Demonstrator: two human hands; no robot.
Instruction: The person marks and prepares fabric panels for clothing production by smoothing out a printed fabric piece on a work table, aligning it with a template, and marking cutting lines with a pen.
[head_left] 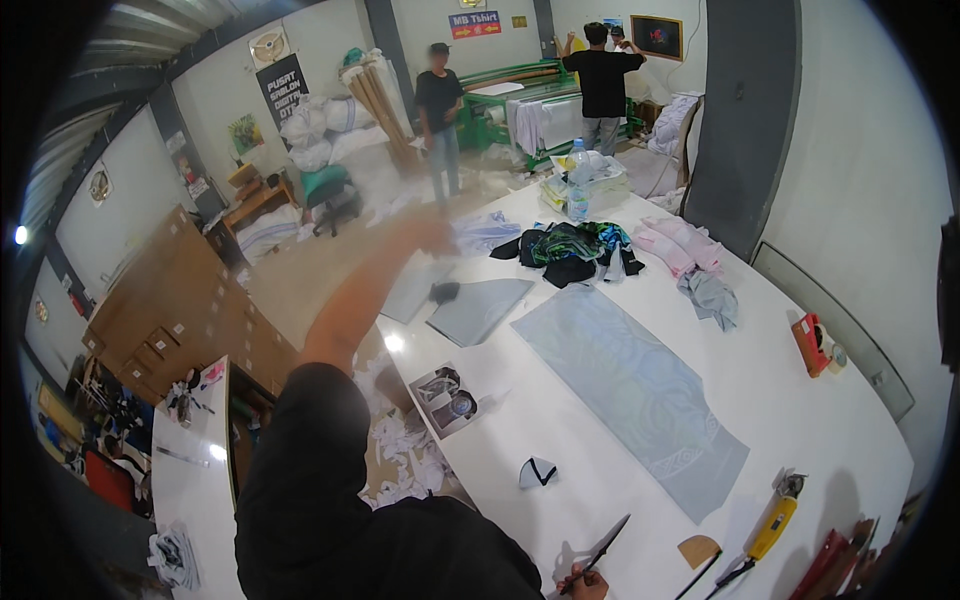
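My left arm reaches out over the table's far left edge. My left hand (432, 236) is smeared by motion, beside a bluish-white folded cloth (487, 232); its fingers cannot be made out. Low in the view, my right hand (586, 584) is closed round a pair of dark scissors (611, 538), blades pointing up and away. A long pale grey-blue fabric panel (625, 385) lies flat across the middle of the white table (560, 420). Smaller grey fabric pieces (482, 310) lie left of it, with a small dark thing (444, 292) near them. A small white-and-black scrap (537, 472) rests nearer me.
Dark patterned garments (575, 248), pink fabric rolls (680, 246) and a water bottle (578, 180) stand farther back. On the right are a red tape dispenser (812, 346), a yellow-handled cutting tool (775, 522) and a tan template (698, 550). Two people (438, 120) stand beyond the table.
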